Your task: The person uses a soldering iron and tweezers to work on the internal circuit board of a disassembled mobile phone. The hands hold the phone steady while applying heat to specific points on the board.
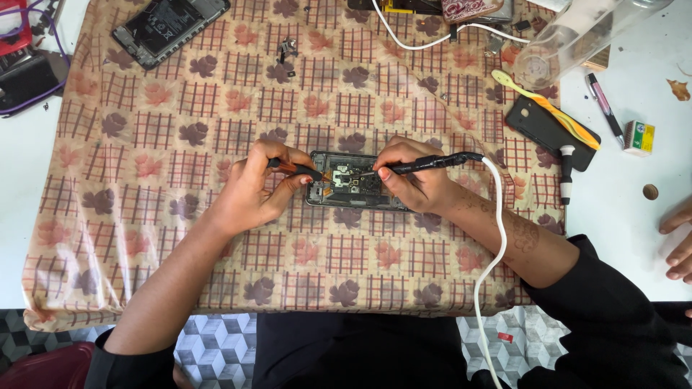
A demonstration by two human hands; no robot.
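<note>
While our right hand [414, 180] grips the soldering iron [432, 163] over the opened phone [346, 184] mid-cloth and our left hand [263, 187] pinches tweezers [295, 169], a slip could, we judge, scorch neighbouring parts.

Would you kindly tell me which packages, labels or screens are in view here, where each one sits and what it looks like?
Small box: far right on the white table, beside a pen; rectangular, green and yellow.
Battery label: inside the opened phone at top left of the cloth; dark rectangle with pale print.
Red tag: below the table's front edge at lower right; small and red.
No lit screen shows.
</note>
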